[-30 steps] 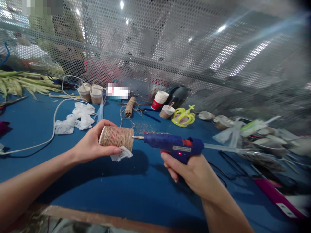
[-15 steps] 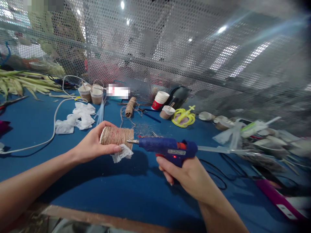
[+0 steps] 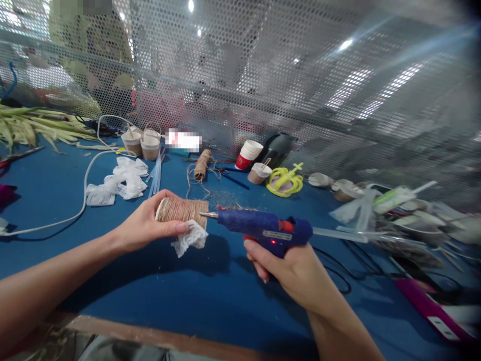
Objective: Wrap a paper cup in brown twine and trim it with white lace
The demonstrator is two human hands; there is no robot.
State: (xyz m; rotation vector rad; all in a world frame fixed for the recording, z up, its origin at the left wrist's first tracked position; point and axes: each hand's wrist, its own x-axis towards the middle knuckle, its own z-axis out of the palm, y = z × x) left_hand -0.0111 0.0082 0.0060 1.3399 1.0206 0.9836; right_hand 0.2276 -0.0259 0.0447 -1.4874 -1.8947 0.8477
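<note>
My left hand (image 3: 146, 225) is closed around a paper cup wrapped in jute twine (image 3: 180, 209), which lies on its side in the air above the table. A strip of white lace (image 3: 192, 238) hangs from the cup near my thumb. In my right hand (image 3: 289, 273) is a blue hot glue gun (image 3: 259, 226) with a red light lit. Its metal nozzle points left and sits right at the cup's base end; whether it touches cannot be made out. A clear glue stick (image 3: 338, 233) sticks out of the gun's back.
White lace pieces (image 3: 122, 180) and glue sticks (image 3: 156, 173) lie left. Behind stand twine-wrapped cups (image 3: 150, 146), a twine roll (image 3: 203, 164), pliers (image 3: 235, 179), stacked paper cups (image 3: 248, 154) and a yellow crown-shaped piece (image 3: 284, 181). A magenta power strip (image 3: 424, 306) is at right. Perforated metal panel (image 3: 233, 75) stands behind.
The glue gun has drawn slightly right, its nozzle moving from over the twine toward the cup's base end. The lace hangs a little lower and spreads more. The left hand has barely moved.
</note>
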